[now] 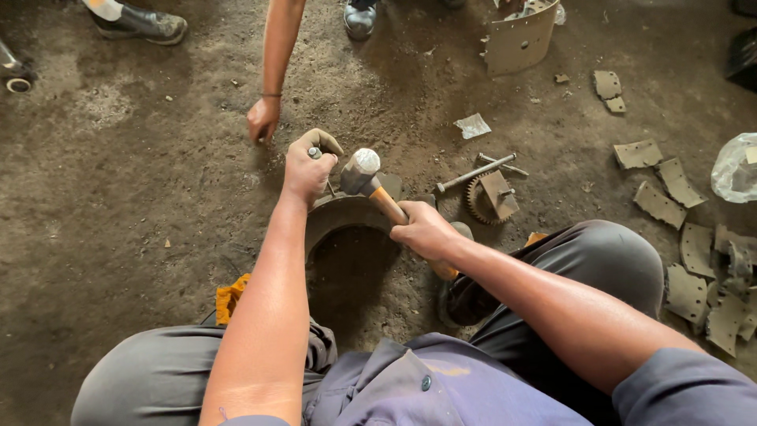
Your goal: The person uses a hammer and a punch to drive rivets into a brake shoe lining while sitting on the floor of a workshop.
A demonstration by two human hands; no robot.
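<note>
Left hand: the left hand (306, 170) is fisted tight around a thin metal punch (315, 153), of which only the rounded grey top shows above the knuckles.
Right hand: the right hand (423, 229) is wrapped around the wooden handle of the hammer (369, 183), gripping at mid-handle.
Hammer position: the grey steel head sits just beside the left fist, to its right and level with the punch top; the handle slants down and right through the palm.
Workpiece: a curved metal brake shoe (341, 211), dark and rusty, arches on the floor directly under both hands; the punch tip is hidden, so contact is probable but not visible.
Materials: hammer head is dull, worn steel; handle is orange-brown wood; dirt floor (142, 173) is dark, gritty and stained.
Other person: one hand (262, 118) of a second person, with a thin wrist band, reaches down to the floor just beyond the left fist.
Loose parts, centre: one toothed gear (479, 203), one flat metal plate piece lying on it, two bolts or rods (475, 173).
Loose parts, right: about ten flat, curved, tan lining pieces (661, 204) with holes.
Far top: one upright curved shoe (519, 39) with rivet holes.
</note>
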